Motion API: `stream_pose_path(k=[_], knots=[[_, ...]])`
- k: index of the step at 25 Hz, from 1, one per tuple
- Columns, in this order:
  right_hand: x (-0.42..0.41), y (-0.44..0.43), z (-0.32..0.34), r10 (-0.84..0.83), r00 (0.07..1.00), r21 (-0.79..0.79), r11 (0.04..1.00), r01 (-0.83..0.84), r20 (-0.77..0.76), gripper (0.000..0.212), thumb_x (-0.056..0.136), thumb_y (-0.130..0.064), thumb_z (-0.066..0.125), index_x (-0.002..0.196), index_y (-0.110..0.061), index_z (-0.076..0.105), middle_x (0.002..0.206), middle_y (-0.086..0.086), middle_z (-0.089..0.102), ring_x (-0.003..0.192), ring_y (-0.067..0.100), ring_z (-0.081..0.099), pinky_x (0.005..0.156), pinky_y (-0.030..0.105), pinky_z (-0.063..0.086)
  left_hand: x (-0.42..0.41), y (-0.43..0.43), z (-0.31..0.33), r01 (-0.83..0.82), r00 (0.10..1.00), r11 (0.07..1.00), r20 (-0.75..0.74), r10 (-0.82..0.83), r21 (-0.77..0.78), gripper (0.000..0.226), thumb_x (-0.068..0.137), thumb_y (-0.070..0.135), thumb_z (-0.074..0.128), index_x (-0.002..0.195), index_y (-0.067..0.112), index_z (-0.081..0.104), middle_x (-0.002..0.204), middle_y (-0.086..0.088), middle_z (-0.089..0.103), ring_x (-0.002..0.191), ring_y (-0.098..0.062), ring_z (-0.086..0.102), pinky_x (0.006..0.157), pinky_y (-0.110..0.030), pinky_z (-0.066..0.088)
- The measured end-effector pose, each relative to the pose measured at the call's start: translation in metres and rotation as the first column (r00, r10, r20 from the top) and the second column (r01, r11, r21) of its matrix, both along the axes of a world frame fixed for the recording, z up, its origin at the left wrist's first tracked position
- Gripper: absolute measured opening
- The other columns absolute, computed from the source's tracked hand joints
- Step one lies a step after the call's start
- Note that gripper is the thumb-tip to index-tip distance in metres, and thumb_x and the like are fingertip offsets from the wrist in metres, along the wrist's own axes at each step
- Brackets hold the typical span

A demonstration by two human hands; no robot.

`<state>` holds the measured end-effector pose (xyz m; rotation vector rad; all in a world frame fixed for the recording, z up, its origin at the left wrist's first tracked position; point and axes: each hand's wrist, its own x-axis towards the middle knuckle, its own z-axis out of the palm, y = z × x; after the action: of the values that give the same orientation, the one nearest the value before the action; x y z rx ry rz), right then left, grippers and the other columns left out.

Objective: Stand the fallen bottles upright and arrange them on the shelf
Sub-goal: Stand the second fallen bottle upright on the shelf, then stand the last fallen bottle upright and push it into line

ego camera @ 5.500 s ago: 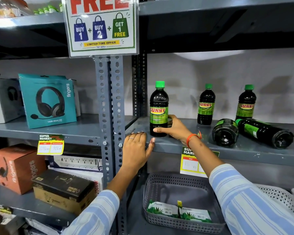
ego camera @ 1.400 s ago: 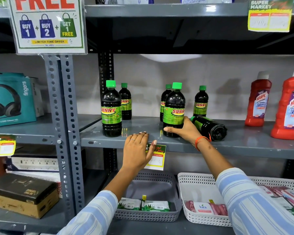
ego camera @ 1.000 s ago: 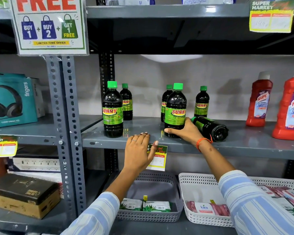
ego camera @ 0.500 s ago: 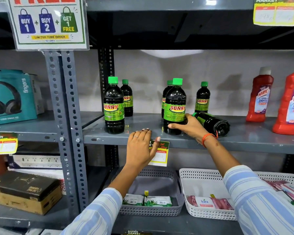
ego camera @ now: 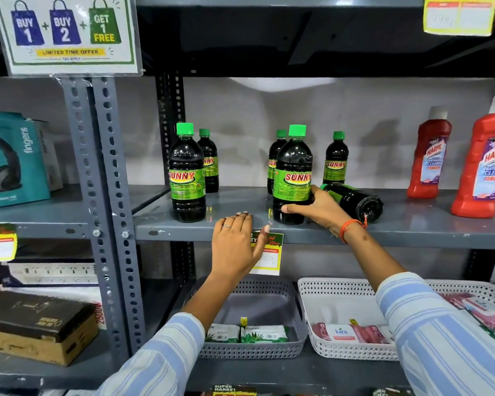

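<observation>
Dark bottles with green caps and green SUNNY labels stand on the grey shelf (ego camera: pixel 240 200). My right hand (ego camera: pixel 316 210) grips the lower part of an upright front bottle (ego camera: pixel 292 172). Another upright front bottle (ego camera: pixel 187 172) stands to its left. Three more stand at the back: one at the left (ego camera: pixel 209 160), one partly hidden behind the held bottle (ego camera: pixel 275 155), one at the right (ego camera: pixel 336 158). A single bottle lies on its side (ego camera: pixel 355 200) just right of my right hand. My left hand (ego camera: pixel 236 244) rests flat on the shelf's front edge.
Red Harpic cleaner bottles (ego camera: pixel 427 155) stand at the shelf's right. A perforated steel upright (ego camera: pixel 106 195) borders the left, with a teal headphone box (ego camera: pixel 9 164) beyond it. Below sit a grey basket (ego camera: pixel 257 350) and a white basket (ego camera: pixel 340 350) with packets. A price tag (ego camera: pixel 269 257) hangs off the edge.
The fallen bottle that lay nearer the front 5.5 s ago now stands upright in my right hand. Over the last second the hands have stayed put; my view has drifted slightly.
</observation>
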<state>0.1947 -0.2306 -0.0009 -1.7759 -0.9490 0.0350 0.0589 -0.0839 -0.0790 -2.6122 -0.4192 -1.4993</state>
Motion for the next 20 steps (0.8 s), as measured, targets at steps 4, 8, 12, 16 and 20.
stream_pose_path(k=[4, 8, 12, 16, 20], knots=[[-0.006, 0.0, 0.002, -0.026, 0.999, 0.034, 0.999, 0.027, -0.037, 0.07, 0.071, -0.04, 0.078, 0.127, -0.011, 0.046, 0.119, 0.005, 0.063, 0.105, 0.019, 0.061, 0.088, 0.03, 0.051, 0.003, -0.012, 0.003, -0.034, 0.999, 0.999, 0.036, 0.035, -0.009, 0.07, 0.093, 0.051, 0.027, 0.134, -0.002, 0.047, 0.14, -0.018, 0.047, 0.128, -0.029, 0.044, 0.106, -0.041, 0.025], [-0.015, -0.02, 0.011, -0.281, 0.933, 0.376, 0.908, 0.183, 0.226, 0.037, 0.089, -0.037, 0.055, 0.111, -0.007, 0.057, 0.102, 0.013, 0.061, 0.093, 0.023, 0.058, 0.076, 0.026, 0.045, 0.018, -0.054, 0.023, 0.032, 0.989, 0.998, 0.145, -0.04, 0.061, 0.075, 0.094, 0.049, 0.032, 0.146, -0.003, 0.022, 0.155, -0.017, 0.014, 0.143, -0.025, 0.012, 0.116, -0.044, 0.01], [0.025, -0.052, 0.031, -0.541, 0.636, 0.077, 0.791, 0.607, 0.551, 0.038, 0.086, -0.033, 0.056, 0.107, -0.001, 0.059, 0.113, 0.024, 0.058, 0.11, 0.04, 0.049, 0.09, 0.04, 0.04, 0.055, -0.097, 0.028, 0.175, 0.975, 0.962, 0.103, -0.199, 0.211, 0.065, 0.093, 0.04, 0.041, 0.14, -0.003, 0.035, 0.151, -0.018, 0.025, 0.14, -0.028, 0.024, 0.114, -0.041, 0.02], [0.051, -0.078, 0.035, -0.346, 0.852, -0.473, 0.718, 0.511, 0.394, 0.055, 0.077, -0.049, 0.065, 0.112, -0.006, 0.062, 0.116, 0.019, 0.066, 0.107, 0.036, 0.061, 0.081, 0.032, 0.046, 0.09, -0.118, 0.016, 0.182, 0.983, 0.963, -0.047, -0.176, 0.197, 0.049, 0.091, 0.035, 0.04, 0.116, -0.002, 0.06, 0.127, -0.021, 0.058, 0.106, -0.033, 0.059, 0.087, -0.038, 0.048], [0.057, -0.088, 0.037, -0.347, 0.898, -0.462, 0.772, 0.437, 0.271, 0.054, 0.073, -0.047, 0.067, 0.109, -0.007, 0.063, 0.115, 0.017, 0.066, 0.105, 0.034, 0.062, 0.081, 0.031, 0.048, 0.094, -0.124, 0.011, 0.105, 0.991, 0.977, -0.101, -0.087, 0.186, 0.046, 0.094, 0.037, 0.036, 0.087, 0.003, 0.067, 0.088, -0.014, 0.07, 0.078, -0.031, 0.064, 0.072, -0.037, 0.046]])
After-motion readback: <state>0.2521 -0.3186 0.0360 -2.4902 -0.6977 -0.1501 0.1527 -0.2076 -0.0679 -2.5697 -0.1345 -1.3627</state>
